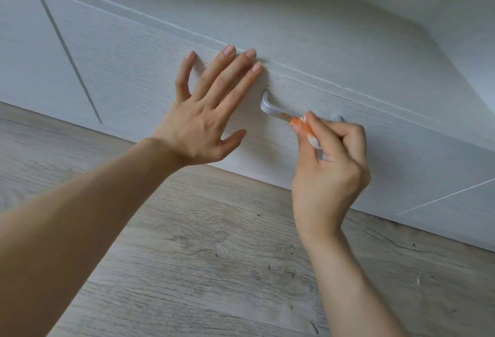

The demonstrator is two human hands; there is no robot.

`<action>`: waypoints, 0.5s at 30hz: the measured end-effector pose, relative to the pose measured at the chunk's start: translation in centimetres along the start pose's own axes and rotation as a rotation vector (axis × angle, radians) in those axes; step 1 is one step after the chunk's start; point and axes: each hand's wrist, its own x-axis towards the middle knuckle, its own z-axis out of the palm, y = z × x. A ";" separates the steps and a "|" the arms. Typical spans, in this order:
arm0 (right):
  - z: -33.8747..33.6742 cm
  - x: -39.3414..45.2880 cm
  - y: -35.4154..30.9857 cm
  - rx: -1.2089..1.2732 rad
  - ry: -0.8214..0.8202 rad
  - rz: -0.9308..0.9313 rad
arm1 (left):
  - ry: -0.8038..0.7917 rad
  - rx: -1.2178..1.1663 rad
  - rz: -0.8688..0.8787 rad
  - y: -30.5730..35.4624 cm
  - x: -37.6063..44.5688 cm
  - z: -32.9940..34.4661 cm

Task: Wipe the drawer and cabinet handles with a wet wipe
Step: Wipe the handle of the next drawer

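One drawer front (150, 68), one handle (273, 108), one wipe (304, 127), two hands. Left of the handle, left hand (203, 119) lies spread flat on the drawer front, fingers straight. On the handle's middle, right hand (332, 160) pinches the white-and-orange wipe against the bar. Handle's right end mostly hidden behind the fingers. Wood floor (214, 269) below.

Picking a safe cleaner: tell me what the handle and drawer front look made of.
Handle: seemingly metal or metal-look plastic, matte silver, smooth with a soft sheen. Drawer front: likely laminated board, whitish with printed-looking wood grain lines.
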 end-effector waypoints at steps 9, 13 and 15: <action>-0.1 0.0 -0.4 -0.021 -0.011 -0.006 | 0.039 0.008 0.000 0.0 -0.1 0.5; 0.6 0.1 -1.0 0.010 -0.039 -0.031 | 0.020 -0.002 0.002 -0.1 0.1 0.5; 0.4 0.0 -0.9 0.057 0.000 0.009 | 0.020 -0.004 0.006 -0.1 0.1 0.4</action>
